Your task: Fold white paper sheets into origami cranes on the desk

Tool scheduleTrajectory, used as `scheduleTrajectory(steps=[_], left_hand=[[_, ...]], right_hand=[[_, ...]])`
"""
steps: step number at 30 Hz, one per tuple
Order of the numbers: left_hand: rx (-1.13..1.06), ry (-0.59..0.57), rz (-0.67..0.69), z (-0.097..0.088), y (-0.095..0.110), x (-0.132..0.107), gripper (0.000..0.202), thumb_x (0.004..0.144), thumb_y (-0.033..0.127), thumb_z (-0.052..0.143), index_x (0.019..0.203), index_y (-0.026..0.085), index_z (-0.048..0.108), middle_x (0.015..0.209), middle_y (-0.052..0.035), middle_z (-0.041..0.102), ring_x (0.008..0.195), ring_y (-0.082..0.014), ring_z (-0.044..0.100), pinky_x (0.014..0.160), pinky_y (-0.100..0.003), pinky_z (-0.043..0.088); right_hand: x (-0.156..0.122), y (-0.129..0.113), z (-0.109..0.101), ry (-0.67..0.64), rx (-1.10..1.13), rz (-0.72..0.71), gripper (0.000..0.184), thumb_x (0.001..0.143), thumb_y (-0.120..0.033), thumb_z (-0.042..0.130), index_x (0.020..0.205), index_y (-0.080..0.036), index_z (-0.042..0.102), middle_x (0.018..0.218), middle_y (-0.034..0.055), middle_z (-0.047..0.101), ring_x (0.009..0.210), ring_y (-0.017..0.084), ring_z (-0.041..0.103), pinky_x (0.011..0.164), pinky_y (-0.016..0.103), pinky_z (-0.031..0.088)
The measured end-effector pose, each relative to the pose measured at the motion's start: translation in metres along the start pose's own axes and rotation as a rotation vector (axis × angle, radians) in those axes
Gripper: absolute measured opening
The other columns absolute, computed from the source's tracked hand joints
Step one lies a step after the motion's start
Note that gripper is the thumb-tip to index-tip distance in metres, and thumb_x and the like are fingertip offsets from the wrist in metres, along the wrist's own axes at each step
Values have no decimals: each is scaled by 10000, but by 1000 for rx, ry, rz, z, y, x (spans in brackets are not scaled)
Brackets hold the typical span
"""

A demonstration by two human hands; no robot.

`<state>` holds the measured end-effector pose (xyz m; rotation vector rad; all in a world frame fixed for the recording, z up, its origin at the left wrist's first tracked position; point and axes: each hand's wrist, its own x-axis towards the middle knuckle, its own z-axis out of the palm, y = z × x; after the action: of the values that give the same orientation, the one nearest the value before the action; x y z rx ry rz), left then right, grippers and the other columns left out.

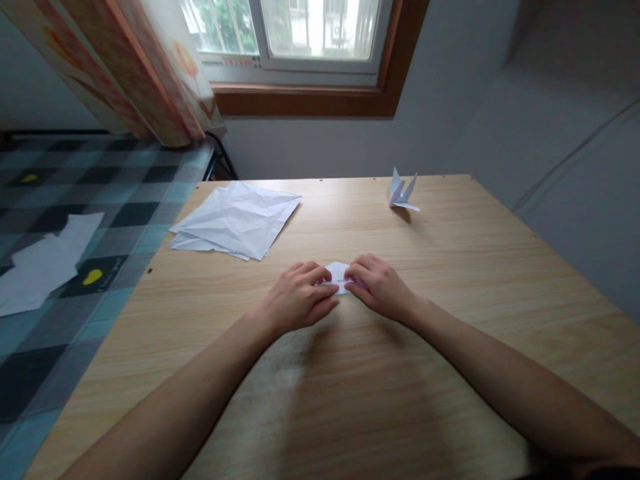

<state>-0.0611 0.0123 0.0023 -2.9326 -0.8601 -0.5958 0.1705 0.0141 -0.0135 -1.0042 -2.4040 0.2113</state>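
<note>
A small folded piece of white paper (pixel 338 272) lies on the wooden table between my two hands, its pointed end facing away from me. My left hand (pixel 305 293) grips its left side, fingers curled over the edge and partly hiding it. On the opposite side my right hand (pixel 377 283) has its fingertips closed on the paper's right edge. Both hands are low, close to the tabletop. Farther back on the right stands a folded white paper crane (pixel 401 192).
A stack of creased white paper sheets (pixel 240 217) lies at the table's back left. Left of the wooden table (pixel 480 267), more white paper (pixel 47 267) rests on a checkered cloth (pixel 90 180). A wall and window (pixel 320 30) stand behind.
</note>
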Motion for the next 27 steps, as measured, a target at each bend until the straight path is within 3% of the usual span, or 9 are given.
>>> scheduleTrajectory(steps=[3, 11, 17, 21, 27], left_hand=[[5, -10, -6, -1, 1, 1, 273, 962, 413, 535, 999, 243, 744, 951, -55, 680, 882, -193, 588, 791, -334, 440], [-182, 29, -158, 5, -7, -2, 170, 918, 349, 621, 930, 269, 770, 1019, -47, 685, 945, -199, 603, 874, -362, 461], [-172, 10, -141, 1, -3, -1, 272, 904, 236, 583, 1148, 254, 702, 1145, -83, 654, 1046, -231, 583, 925, -406, 466], [-198, 7, -115, 0, -4, -2, 208, 901, 223, 581, 974, 291, 763, 1116, -54, 667, 1030, -217, 581, 933, -396, 450], [-306, 18, -253, 4, -11, 1, 157, 888, 355, 659, 824, 273, 777, 1072, -42, 691, 1038, -225, 578, 937, -415, 443]], right_hand=[[0, 4, -4, -32, 39, -18, 69, 920, -199, 583, 869, -187, 628, 912, 83, 621, 904, 232, 550, 826, 371, 460], [0, 12, -16, -82, 192, -28, 74, 895, -161, 605, 842, -188, 649, 901, 65, 626, 893, 208, 564, 829, 352, 465], [2, 10, -16, -112, 189, -7, 103, 908, -160, 589, 874, -195, 679, 911, 58, 633, 894, 199, 578, 834, 344, 467], [2, 13, -17, -121, 210, 1, 100, 900, -158, 605, 865, -196, 691, 893, 49, 631, 863, 186, 587, 810, 322, 470], [6, 13, -24, -158, 316, 53, 124, 863, -115, 610, 848, -182, 713, 872, 38, 639, 776, 149, 594, 734, 271, 465]])
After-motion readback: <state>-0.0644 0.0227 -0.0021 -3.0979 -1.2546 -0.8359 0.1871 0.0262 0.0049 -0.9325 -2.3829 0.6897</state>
